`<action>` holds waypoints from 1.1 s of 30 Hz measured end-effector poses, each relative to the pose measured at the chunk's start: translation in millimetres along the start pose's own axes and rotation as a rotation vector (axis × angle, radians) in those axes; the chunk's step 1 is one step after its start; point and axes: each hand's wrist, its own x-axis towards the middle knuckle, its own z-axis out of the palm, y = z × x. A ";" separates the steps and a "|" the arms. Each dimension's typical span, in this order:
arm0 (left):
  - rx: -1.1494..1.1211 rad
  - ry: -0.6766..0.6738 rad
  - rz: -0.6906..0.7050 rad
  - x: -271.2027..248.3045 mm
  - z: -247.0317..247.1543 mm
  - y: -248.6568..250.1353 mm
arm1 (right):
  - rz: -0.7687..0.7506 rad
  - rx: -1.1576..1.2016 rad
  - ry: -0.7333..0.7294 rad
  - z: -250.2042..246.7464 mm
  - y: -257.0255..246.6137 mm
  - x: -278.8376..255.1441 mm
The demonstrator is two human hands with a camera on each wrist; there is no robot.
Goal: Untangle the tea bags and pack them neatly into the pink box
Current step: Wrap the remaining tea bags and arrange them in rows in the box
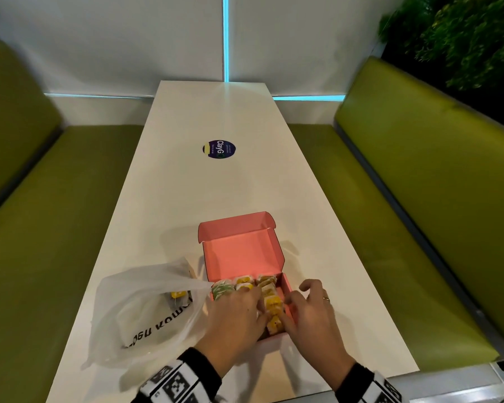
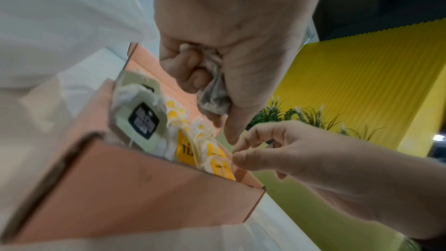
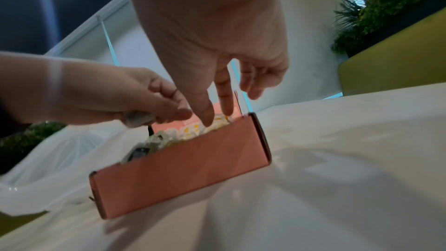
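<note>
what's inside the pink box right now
Rows of tea bags, yellow-tagged and green-tagged, fill the pink box. Both hands cover its near part, so what lies beneath them is hidden.

A long white table (image 1: pixel 186 184) runs from the near edge to a white panelled wall (image 1: pixel 128 39), with a round dark sticker (image 1: pixel 219 150) at about its middle. Green padded benches flank it, the left bench (image 1: pixel 56 184) and the right bench (image 1: pixel 405 175), each with a tall green backrest, and thin strips of cyan light (image 1: pixel 225 36) run up the wall's middle seam and along its base above the table's far corners. Dark green plants (image 1: pixel 463 33) stand behind the right backrest at the far right corner, and the wrist views show a ribbed yellow wall (image 2: pixel 362 83) behind more plants.
</note>
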 end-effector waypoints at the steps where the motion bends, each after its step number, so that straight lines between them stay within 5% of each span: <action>1: 0.006 -0.032 0.008 -5.3 -1.5 -2.3 | 0.001 -0.064 0.000 -2.7 0.5 -2.9; 6: 0.245 -0.188 0.077 -20.8 -3.5 -10.5 | 0.090 -0.110 -0.278 0.0 6.2 -5.8; 10: 0.332 -0.225 0.153 -22.6 -5.5 -5.2 | 0.095 -0.074 -0.321 10.0 3.6 -0.8; 18: 0.358 -0.238 0.168 -23.7 -3.6 -5.3 | 0.115 -0.047 -0.380 10.3 2.3 2.5; 29: 0.366 -0.202 0.215 -23.5 6.1 -15.3 | 0.133 -0.109 -0.282 14.6 -4.3 26.5; 33: 0.270 -0.066 0.276 -22.7 8.3 -16.7 | 0.122 -0.097 -0.304 17.0 -6.5 22.8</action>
